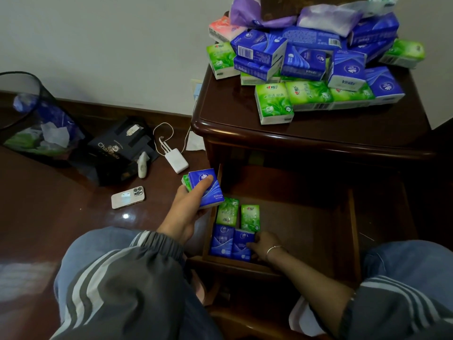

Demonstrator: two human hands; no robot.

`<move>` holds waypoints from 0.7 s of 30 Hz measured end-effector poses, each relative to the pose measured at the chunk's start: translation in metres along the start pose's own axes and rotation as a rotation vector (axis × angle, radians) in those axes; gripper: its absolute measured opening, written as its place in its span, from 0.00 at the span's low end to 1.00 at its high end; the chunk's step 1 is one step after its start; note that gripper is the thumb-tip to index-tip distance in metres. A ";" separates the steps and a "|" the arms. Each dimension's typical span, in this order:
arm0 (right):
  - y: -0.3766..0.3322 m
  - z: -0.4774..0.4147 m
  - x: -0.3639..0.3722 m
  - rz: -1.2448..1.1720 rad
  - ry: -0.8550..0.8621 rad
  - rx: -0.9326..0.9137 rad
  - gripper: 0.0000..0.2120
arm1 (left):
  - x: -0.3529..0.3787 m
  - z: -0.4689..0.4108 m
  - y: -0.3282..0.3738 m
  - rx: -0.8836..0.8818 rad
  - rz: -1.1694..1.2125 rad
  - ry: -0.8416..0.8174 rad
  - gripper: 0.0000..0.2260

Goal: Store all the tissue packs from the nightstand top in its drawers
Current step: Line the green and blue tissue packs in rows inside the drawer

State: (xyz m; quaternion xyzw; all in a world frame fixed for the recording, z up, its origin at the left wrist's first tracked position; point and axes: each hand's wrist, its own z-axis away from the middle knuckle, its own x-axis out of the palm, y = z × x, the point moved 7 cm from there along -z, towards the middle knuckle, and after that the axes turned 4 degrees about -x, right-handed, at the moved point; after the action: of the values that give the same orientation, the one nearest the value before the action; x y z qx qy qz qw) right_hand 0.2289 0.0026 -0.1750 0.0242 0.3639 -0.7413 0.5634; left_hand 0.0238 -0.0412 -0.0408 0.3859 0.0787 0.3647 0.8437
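Observation:
A heap of blue, green, pink and purple tissue packs (311,67) covers the dark wooden nightstand top (318,133). Below it an open drawer (306,227) holds two green packs (250,217) and two blue packs (221,240) standing in its left corner. My left hand (188,207) grips a blue pack (208,187) with a green one behind it, just left of the drawer. Inside the drawer, my right hand (262,244) has its fingers curled on the right blue pack (241,244).
On the floor to the left lie a phone (128,197), a white power bank with cable (176,160), a black paper bag (117,150) and a mesh waste bin (31,119). My knees frame the drawer front. A wall stands behind.

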 end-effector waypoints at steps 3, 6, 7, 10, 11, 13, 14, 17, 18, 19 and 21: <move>-0.001 -0.002 -0.002 -0.017 -0.048 0.026 0.06 | 0.003 -0.001 -0.001 0.000 -0.007 -0.002 0.24; 0.000 -0.003 -0.007 0.000 -0.089 0.040 0.08 | 0.005 -0.001 -0.002 -0.004 -0.012 0.006 0.24; -0.001 -0.003 -0.008 0.024 -0.091 0.034 0.09 | 0.005 -0.001 -0.001 -0.006 -0.015 0.009 0.24; 0.001 -0.002 -0.016 0.097 -0.117 0.043 0.12 | 0.004 -0.002 -0.002 -0.014 -0.017 0.014 0.24; 0.002 -0.002 -0.020 0.098 -0.132 0.058 0.13 | 0.003 -0.002 -0.002 -0.016 -0.016 0.014 0.23; 0.003 -0.005 -0.035 0.060 -0.105 0.095 0.14 | 0.002 -0.003 -0.002 -0.017 -0.010 0.017 0.23; 0.003 -0.009 -0.045 0.026 -0.052 0.107 0.15 | 0.002 -0.003 -0.002 -0.016 -0.008 0.017 0.23; 0.002 -0.018 -0.062 -0.099 0.111 0.117 0.13 | 0.004 -0.003 -0.002 -0.011 -0.015 0.012 0.23; 0.002 -0.020 -0.060 -0.139 0.116 0.130 0.12 | 0.005 -0.004 -0.002 -0.009 -0.013 0.010 0.23; 0.002 -0.021 -0.056 -0.169 0.107 0.143 0.11 | 0.005 -0.004 -0.002 -0.010 -0.010 0.008 0.24; 0.003 -0.024 -0.048 -0.231 0.105 0.166 0.10 | 0.006 -0.004 -0.002 -0.015 -0.008 0.006 0.25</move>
State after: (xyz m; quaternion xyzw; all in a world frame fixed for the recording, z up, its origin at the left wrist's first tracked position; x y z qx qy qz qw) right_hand 0.2402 0.0552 -0.1730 0.0672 0.3307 -0.8263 0.4509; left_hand 0.0271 -0.0357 -0.0444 0.3781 0.0797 0.3632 0.8478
